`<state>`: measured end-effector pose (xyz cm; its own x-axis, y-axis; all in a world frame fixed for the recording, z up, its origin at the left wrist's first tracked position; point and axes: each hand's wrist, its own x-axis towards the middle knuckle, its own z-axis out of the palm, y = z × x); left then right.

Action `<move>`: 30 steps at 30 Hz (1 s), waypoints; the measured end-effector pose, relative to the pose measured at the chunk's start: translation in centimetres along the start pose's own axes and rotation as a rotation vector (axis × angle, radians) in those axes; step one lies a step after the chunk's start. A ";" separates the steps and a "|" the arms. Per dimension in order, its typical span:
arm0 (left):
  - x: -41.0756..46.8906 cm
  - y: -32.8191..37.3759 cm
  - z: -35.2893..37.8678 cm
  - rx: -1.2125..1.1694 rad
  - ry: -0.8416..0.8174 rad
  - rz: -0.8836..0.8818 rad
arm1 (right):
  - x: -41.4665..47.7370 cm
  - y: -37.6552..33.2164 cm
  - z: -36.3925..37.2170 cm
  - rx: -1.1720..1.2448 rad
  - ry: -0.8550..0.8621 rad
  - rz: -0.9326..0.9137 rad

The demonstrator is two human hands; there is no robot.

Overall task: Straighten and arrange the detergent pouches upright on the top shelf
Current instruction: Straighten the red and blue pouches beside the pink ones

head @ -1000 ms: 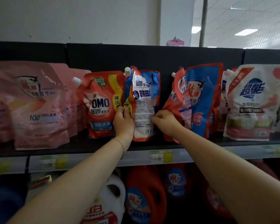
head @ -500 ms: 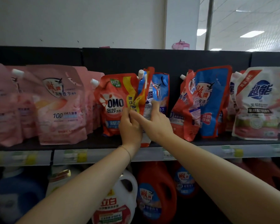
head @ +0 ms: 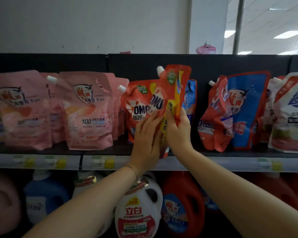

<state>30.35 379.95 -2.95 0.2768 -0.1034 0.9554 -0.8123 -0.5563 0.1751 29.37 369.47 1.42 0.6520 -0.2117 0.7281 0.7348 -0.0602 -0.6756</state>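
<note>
A red OMO pouch (head: 173,86) with a white spout is lifted above the top shelf (head: 58,148), its front turned toward me. My right hand (head: 178,129) grips its right edge, fingers curled round it. My left hand (head: 147,136) lies flat against its left side with straight fingers. Behind it stands a second red OMO pouch (head: 137,103), and a blue pouch (head: 190,97) shows at its right.
Pink pouches (head: 89,110) stand at the left of the shelf. Red-and-blue pouches (head: 234,110) lean at the right, beside a white pouch (head: 291,114). Detergent bottles (head: 138,212) fill the lower shelf. Price tags (head: 102,162) line the shelf edge.
The held pouch has been turned from its printed back to its red front and raised. My right hand moved from the pouch's right side to grip its edge. The view shifted left.
</note>
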 end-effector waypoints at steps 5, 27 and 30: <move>-0.6 -1.5 -1.3 0.273 0.060 -0.033 | 1.3 0.2 0.7 0.006 -0.283 -0.135; 2.6 -6.8 -4.4 0.635 -0.481 0.029 | 2.2 3.0 3.6 -0.918 -0.293 -0.766; 3.1 -7.2 -4.3 0.704 -0.580 0.126 | 2.4 4.0 4.2 -0.995 -0.423 -0.774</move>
<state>34.88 387.16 -0.19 0.5761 -0.4887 0.6552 -0.4065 -0.8667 -0.2890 34.64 372.82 0.95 0.2713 0.5068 0.8183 0.6093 -0.7485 0.2616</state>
